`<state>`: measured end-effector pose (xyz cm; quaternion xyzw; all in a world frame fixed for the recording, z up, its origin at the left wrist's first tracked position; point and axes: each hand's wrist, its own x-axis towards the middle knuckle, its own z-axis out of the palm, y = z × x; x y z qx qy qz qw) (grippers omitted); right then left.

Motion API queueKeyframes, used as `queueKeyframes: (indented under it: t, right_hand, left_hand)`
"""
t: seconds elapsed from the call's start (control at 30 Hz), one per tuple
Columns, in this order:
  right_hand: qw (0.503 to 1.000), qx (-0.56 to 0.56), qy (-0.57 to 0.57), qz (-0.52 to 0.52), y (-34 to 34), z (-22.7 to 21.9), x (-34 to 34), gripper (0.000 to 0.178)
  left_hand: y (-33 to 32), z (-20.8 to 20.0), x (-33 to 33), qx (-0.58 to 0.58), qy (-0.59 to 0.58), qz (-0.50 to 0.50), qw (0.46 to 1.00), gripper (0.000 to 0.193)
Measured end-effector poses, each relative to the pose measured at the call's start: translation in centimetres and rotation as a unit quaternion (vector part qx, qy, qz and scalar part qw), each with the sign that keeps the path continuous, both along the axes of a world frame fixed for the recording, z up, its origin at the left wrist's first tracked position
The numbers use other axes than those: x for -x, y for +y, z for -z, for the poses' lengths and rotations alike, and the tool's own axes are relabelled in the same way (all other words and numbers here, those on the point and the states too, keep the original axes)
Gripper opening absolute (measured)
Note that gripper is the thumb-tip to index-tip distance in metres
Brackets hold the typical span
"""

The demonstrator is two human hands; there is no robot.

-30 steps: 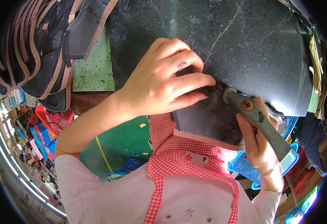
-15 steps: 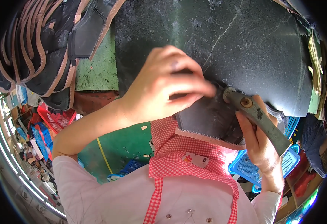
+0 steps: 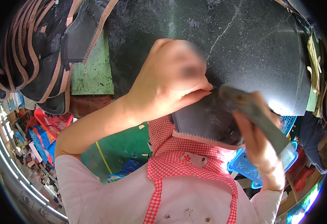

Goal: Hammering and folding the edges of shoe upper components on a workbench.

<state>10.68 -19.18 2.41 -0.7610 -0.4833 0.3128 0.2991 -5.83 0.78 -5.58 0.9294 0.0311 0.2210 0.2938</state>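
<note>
Dark leather piece (image 3: 204, 121) with a pale zigzag edge, lying at the near rim of a black stone slab (image 3: 253, 44), partly overhanging it above a red checked apron (image 3: 182, 164).

Head view: left hand (image 3: 167, 84) curled down onto the far edge of the leather piece, fingertips (image 3: 202, 89) pinched together and pressing it against the slab. Right hand (image 3: 258, 143) wrapped closed around the grey-green handle of a hammer (image 3: 257, 112), blurred, its head end right at the leather, close beside the left fingertips; whether touching, cannot tell. Handle slanting down toward the lower right.

Left of the slab, a green worn table top (image 3: 94, 72). Further left, a stack of cut shoe parts (image 3: 32, 56), dark with pink-tan trim, heaped and overlapping. Below the right hand, a blue plastic basket (image 3: 245, 168) on the floor. Lower left, a green floor (image 3: 122, 147) with a yellow line, and a red basket (image 3: 55, 121) beside it.
</note>
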Motion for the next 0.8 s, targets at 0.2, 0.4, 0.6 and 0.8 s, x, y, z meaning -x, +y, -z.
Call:
queueKeyframes:
  t: [0.2, 0.4, 0.6, 0.8]
  right_hand:
    - [0.994, 0.027, -0.046, -0.09, 1.1, 0.2, 0.2, 0.015]
    - [0.997, 0.045, 0.053, -0.029, 0.8, 0.7, 0.9, 0.012]
    - [0.996, 0.034, 0.082, -0.022, 0.6, 0.6, 0.2, 0.014]
    - [0.999, -0.05, -0.013, -0.005, 0.8, -0.4, -0.5, 0.015]
  left_hand:
    - [0.2, -0.2, -0.1, -0.007, 0.009, 0.001, 1.0, 0.028]
    - [0.5, -1.1, 0.5, -0.071, 0.041, -0.058, 0.995, 0.029]
    - [-0.3, -0.8, 0.4, 0.062, 0.083, -0.029, 0.994, 0.024]
    - [-1.7, -1.1, 0.8, -0.081, 0.01, -0.034, 0.996, 0.025]
